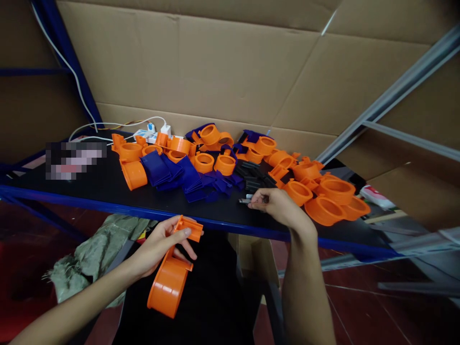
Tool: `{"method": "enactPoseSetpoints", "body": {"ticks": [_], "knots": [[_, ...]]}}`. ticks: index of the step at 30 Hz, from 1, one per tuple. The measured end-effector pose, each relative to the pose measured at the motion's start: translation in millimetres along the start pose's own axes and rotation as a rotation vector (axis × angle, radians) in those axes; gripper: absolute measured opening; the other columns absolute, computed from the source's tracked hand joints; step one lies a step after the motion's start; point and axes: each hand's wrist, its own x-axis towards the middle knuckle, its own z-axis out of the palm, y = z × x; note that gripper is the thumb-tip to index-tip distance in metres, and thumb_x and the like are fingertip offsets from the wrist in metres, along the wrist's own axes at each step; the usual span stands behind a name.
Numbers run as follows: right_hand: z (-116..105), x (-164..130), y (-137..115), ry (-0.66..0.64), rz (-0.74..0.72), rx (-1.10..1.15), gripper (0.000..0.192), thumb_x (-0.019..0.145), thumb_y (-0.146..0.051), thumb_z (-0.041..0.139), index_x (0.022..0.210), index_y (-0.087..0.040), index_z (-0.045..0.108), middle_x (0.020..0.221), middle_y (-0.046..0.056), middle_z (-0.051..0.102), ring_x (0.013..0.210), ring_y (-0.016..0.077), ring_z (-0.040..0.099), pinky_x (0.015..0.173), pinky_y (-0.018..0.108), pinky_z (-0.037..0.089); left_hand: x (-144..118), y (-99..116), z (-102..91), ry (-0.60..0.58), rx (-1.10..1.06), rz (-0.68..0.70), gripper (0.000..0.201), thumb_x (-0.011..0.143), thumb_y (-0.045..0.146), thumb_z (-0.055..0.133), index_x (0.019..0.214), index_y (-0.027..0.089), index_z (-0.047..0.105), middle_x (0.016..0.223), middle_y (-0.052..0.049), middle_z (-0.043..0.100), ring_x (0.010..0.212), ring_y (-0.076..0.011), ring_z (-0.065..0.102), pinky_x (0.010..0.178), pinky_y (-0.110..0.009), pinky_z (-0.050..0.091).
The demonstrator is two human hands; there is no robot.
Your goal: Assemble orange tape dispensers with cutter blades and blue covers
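My left hand [161,244] grips an orange plastic ring part [170,278] with a handle-like tab, held below the front edge of the black table [108,191]. My right hand [276,203] rests on the table top and pinches a small black piece with a light tip [246,200]. Just beyond those fingers lies a heap of small black pieces [253,175]. Dark blue plastic parts [179,175] are spread across the middle of the table. Several orange ring parts [325,196] are piled to the right of my right hand, and more along the back.
A white power strip with plugs and cables [153,132] lies at the table's back left. Cardboard sheets [201,62] wall off the rear. A blue shelf frame [79,81] rises at left, a grey metal frame [391,96] at right. A crumpled sack [93,254] sits under the table.
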Motion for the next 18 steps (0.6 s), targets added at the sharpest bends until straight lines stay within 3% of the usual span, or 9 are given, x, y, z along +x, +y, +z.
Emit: {"method": "enactPoseSetpoints", "body": {"ticks": [4, 10, 18], "knots": [[0.4, 3.1, 1.7, -0.073, -0.009, -0.014, 0.030, 0.077, -0.048, 0.073, 0.078, -0.019, 0.071, 0.066, -0.001, 0.062, 0.059, 0.0118, 0.051, 0.055, 0.024, 0.036, -0.3, -0.4, -0.2, 0.001, 0.009, -0.002, 0.036, 0.090, 0.037, 0.066, 0.117, 0.014, 0.060, 0.102, -0.013, 0.072, 0.067, -0.0188, 0.072, 0.056, -0.027, 0.059], [-0.7, 2.6, 2.3, -0.050, -0.028, -0.080, 0.022, 0.078, -0.041, 0.073, 0.086, -0.021, 0.074, 0.075, 0.001, 0.066, 0.062, 0.0126, 0.054, 0.057, 0.024, 0.038, 1.2, -1.3, -0.7, -0.007, -0.002, -0.014, 0.034, 0.090, 0.037, 0.065, 0.115, 0.013, 0.060, 0.079, -0.007, 0.070, 0.067, -0.0201, 0.072, 0.057, -0.027, 0.059], [-2.6, -0.8, 0.5, -0.040, -0.140, -0.185, 0.011, 0.082, -0.032, 0.069, 0.084, -0.024, 0.076, 0.091, 0.005, 0.073, 0.081, 0.0199, 0.065, 0.073, 0.028, 0.048, 1.5, -0.5, -0.7, -0.001, 0.002, -0.009, 0.035, 0.090, 0.037, 0.066, 0.117, 0.014, 0.060, 0.086, -0.008, 0.071, 0.067, -0.0195, 0.072, 0.056, -0.026, 0.058]]}}
